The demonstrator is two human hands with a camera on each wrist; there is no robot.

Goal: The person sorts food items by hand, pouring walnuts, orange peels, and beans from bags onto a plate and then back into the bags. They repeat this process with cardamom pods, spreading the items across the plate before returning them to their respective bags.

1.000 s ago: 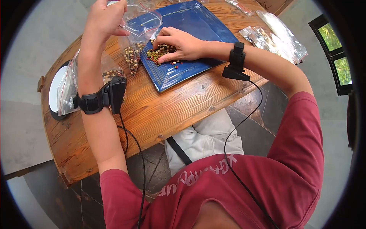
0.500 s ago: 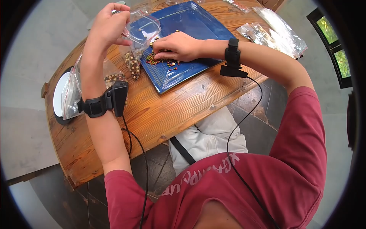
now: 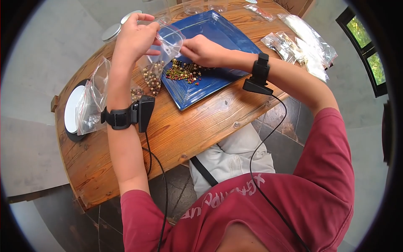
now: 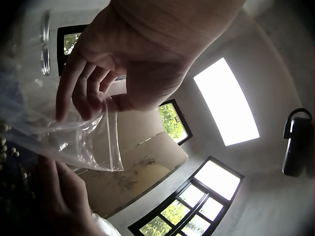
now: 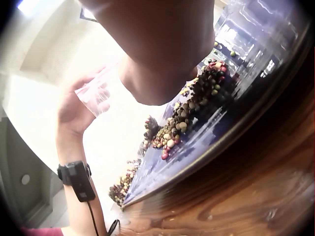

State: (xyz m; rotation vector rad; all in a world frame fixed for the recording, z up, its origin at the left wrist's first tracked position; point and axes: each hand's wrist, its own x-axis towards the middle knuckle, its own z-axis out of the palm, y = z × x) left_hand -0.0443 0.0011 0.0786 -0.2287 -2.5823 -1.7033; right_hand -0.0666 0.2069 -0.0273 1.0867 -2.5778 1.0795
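My left hand (image 3: 136,40) pinches the rim of a clear zip bag (image 3: 170,42), with its other fingers spread. Mixed peppercorns (image 3: 152,77) fill the lower part of that bag, beside the blue square plate (image 3: 184,98). My right hand (image 3: 205,50) is raised over the plate, its fingers bent and their tips right at the bag's mouth; what they may hold is hidden, so I cannot tell. Below it, a loose heap of green, red, black and cream peppercorns (image 3: 180,72) lies on the plate's near left corner. In the left wrist view, the right fingers (image 4: 61,189) overlap the bag's lower edge.
Another clear bag (image 3: 94,94) lies at the left by a white round disc (image 3: 74,107), and more bagged peppercorns sit near my left wrist. Clear packets (image 3: 279,46) and a larger plastic bag (image 3: 312,50) lie at the right. Clear containers (image 3: 193,6) stand behind the plate.
My right hand has lifted from the peppercorn heap and come up to the bag's mouth. The left hand still pinches the bag, now a little further right and lower in the head view.
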